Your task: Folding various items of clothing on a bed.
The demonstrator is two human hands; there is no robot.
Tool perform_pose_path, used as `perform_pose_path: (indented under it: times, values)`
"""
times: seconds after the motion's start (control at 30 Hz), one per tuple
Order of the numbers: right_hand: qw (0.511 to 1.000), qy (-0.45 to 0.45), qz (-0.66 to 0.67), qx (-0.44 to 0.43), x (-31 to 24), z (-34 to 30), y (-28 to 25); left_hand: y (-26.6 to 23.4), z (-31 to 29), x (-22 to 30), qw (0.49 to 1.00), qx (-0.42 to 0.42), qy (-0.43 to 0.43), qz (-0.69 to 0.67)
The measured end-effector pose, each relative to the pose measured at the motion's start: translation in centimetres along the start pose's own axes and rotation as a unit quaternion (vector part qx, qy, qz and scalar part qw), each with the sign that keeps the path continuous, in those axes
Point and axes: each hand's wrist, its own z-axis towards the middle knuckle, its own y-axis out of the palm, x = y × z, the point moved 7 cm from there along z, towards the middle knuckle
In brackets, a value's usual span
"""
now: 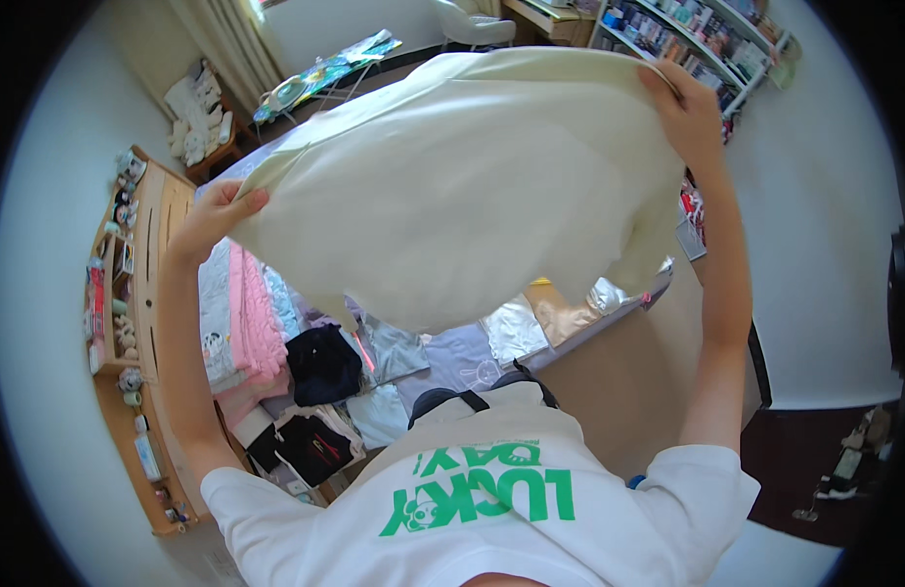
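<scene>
Cream cloth (452, 186), hands (216, 217) (687, 115) closed, gripping edges

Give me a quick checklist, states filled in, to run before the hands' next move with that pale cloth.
1. Left hand gripping the pale cloth: ok, at its left edge.
2. Right hand gripping it: ok, at the upper right.
3. Cloth free of folds: not ok, creased at the lower right.
4. Clear view of the bed: not ok, the cloth hides much of it.
5. Cloth clear of the black garment: cannot tell.
</scene>
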Motion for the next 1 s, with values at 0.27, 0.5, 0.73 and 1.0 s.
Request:
perform_pose_path:
  times: [0.27, 0.5, 0.73, 1.0]
  values:
    - [0.994, 0.092, -0.053, -0.001, -1.8, -13.8, -9.5, 14.2, -12.7, -3.9, 0.995, -0.073, -0.057, -0.034]
    - [0.995, 0.034, -0.089, -0.010, -4.4, -15.8, -9.5, 21.1, -14.9, -6.5, 0.944, -0.302, -0.084, -0.102]
    - [0.987, 0.091, 0.055, -0.124, 6.6, -11.2, 8.6, 14.2, -4.2, -14.5, 0.984, 0.056, -0.143, -0.091]
    - [0.978, 0.075, 0.138, -0.138, 7.3, -4.0, 10.9, 0.7, -2.3, -7.2, 0.955, 0.282, -0.008, -0.093]
